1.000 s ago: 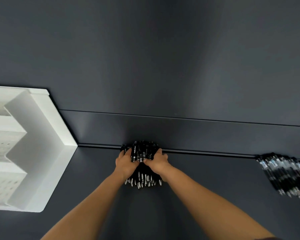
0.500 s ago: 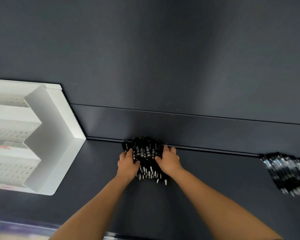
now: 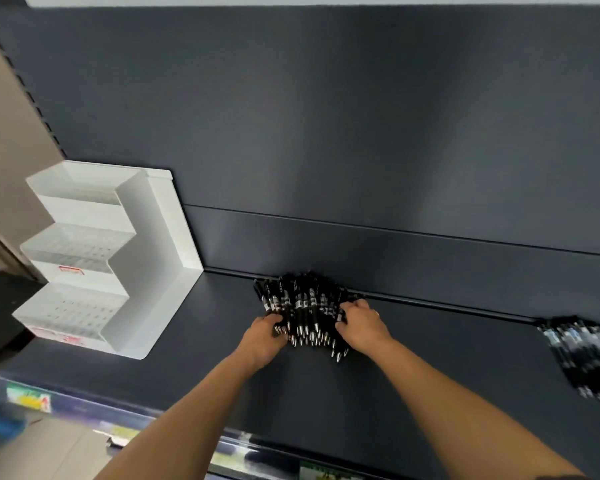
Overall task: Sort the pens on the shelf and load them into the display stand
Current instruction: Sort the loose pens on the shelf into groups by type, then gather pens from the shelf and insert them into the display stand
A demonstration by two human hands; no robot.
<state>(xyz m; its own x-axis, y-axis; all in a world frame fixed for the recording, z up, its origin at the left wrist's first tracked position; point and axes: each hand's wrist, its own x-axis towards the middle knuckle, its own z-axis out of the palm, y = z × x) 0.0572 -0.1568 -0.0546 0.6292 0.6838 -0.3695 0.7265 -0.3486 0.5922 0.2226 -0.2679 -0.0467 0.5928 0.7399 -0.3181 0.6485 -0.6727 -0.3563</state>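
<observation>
A fanned heap of black pens with silver tips lies on the dark shelf, against the back rail. My left hand curls around the heap's left front edge. My right hand presses on its right side, fingers bent over the pens. Both hands hold the pile between them, and it rests on the shelf. A white stepped display stand with three perforated tiers stands on the shelf to the left; no pens show in it.
A second, blurred heap of black pens lies at the far right of the shelf. The shelf's front edge carries price labels. The dark back panel rises behind. Bare shelf lies between stand and pens.
The heap has spread wider and my hands have moved apart to its two sides. The view has tilted so the stand and the shelf's front edge show more fully.
</observation>
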